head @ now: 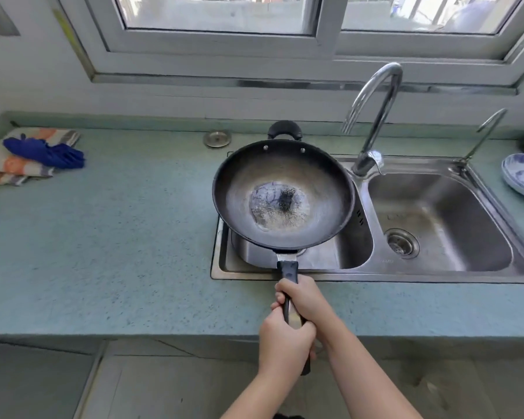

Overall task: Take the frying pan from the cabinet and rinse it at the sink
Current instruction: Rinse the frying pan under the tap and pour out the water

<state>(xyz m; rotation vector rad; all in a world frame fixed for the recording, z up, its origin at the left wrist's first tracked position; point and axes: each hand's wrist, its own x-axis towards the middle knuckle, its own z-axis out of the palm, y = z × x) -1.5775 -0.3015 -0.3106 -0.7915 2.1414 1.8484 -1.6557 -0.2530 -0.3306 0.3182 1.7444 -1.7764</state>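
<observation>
Both hands are wrapped tight round the long black handle (288,271) of the frying pan (300,173). The right hand (301,299) is farther up it. The left hand (285,343) is just behind, nearer the body. The pan sits level over the left bowl of the sink (406,278), and the tap (378,110) is just to its right. A little water lies in the bottom. The pan looks big, hard and heavy, so two hands seem wise. Wet metal may be slippery. The small loop handle (285,130) on the far side is another good place to hold.
</observation>
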